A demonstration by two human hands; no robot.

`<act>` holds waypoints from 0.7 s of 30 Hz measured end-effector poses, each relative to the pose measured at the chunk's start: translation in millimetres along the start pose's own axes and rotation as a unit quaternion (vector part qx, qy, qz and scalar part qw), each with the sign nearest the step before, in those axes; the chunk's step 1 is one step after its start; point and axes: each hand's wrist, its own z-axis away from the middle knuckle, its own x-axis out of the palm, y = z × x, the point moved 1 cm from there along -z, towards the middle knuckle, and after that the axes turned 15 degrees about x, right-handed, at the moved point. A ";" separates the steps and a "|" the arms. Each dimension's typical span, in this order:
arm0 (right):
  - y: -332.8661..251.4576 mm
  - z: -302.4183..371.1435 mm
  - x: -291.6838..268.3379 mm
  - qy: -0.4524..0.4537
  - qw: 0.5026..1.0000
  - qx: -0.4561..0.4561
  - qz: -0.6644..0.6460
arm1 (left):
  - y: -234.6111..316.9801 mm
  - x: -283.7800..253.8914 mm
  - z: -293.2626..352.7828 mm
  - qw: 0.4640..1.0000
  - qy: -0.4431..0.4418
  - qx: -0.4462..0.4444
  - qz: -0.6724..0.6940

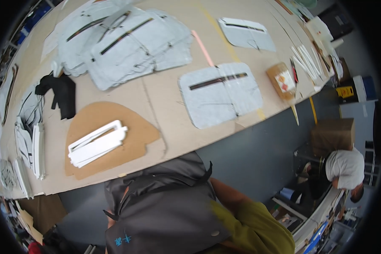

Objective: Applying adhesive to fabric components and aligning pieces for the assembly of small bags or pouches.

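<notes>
A dark grey apron (169,211) covers the lower middle, in front of my body. My right forearm (228,192), below a olive-green sleeve (258,224), runs to the apron's edge; the right hand is hidden behind the cloth. On the left only a thin strip of skin shows beside the apron, and the left hand cannot be made out. Nearest on the table are white plastic frame strips (99,144) stacked on a brown cardboard template (133,120). Right of them lies a pale grey fabric panel (220,95) with a dark slot.
A pile of similar fabric panels (131,46) lies at the far left, near a black glove-like cloth (63,93). Another panel (247,34), a tape-wrapped brown block (281,80), red-handled pliers (294,72) and white strips (307,61) lie right. A person in white (345,169) bends beyond.
</notes>
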 end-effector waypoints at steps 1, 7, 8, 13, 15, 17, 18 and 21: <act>12.4 -5.1 -9.2 0.021 1.000 0.004 0.001 | -3.1 28.6 -1.7 1.000 -0.016 -0.011 0.004; 31.2 2.2 -31.7 0.089 0.996 -0.004 0.006 | -14.0 94.3 -29.5 0.996 -0.080 -0.034 -0.004; 36.4 10.0 -30.1 0.100 0.995 0.001 0.004 | -15.2 101.9 -33.1 0.995 -0.094 -0.042 -0.009; 84.3 50.9 -65.3 0.160 0.987 -0.003 0.008 | -20.1 167.2 -34.1 0.986 -0.157 -0.057 -0.013; 59.4 43.1 -87.2 0.175 0.984 -0.015 0.014 | -19.3 182.2 -20.5 0.983 -0.172 -0.054 -0.016; 80.6 45.8 -97.5 0.182 0.981 -0.056 0.032 | -17.9 202.2 -14.7 0.986 -0.162 -0.031 -0.013; 109.6 45.8 -105.2 0.185 0.978 -0.082 0.044 | -15.6 216.0 -13.9 0.988 -0.153 -0.015 -0.009; 58.5 -7.9 -116.3 0.167 0.972 -0.153 0.069 | -10.9 216.0 4.9 0.992 -0.119 0.025 -0.025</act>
